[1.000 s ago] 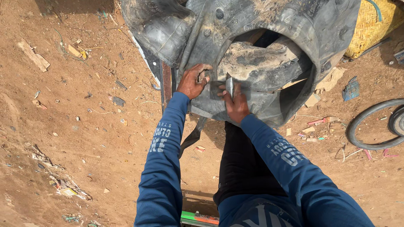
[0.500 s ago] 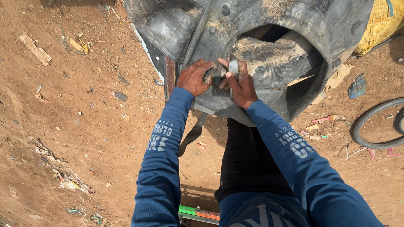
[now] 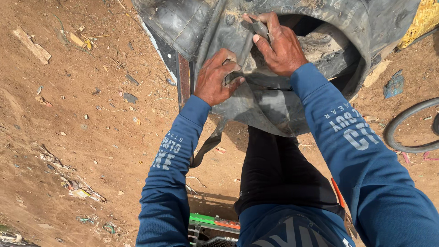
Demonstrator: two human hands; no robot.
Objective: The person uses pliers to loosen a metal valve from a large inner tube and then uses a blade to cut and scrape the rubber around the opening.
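From the head view, the left hand [image 3: 216, 77] is curled nearly shut, its fingers pinching a fold of the black inner tube [image 3: 256, 98] that hangs out of the big tyre [image 3: 192, 23]. The right hand [image 3: 276, 43] lies farther off, fingers bent and closed around a small dark tool [image 3: 259, 27], which it presses against the tube at the tyre's inner edge. Both arms in blue sleeves reach forward from the near edge, the left one bent slightly inward, the right one running straight up to the tyre. The tyre stands on the dirt ground [image 3: 91, 137], with crumpled tube filling its opening. A thin black ring [image 3: 402, 132] lies at the right.
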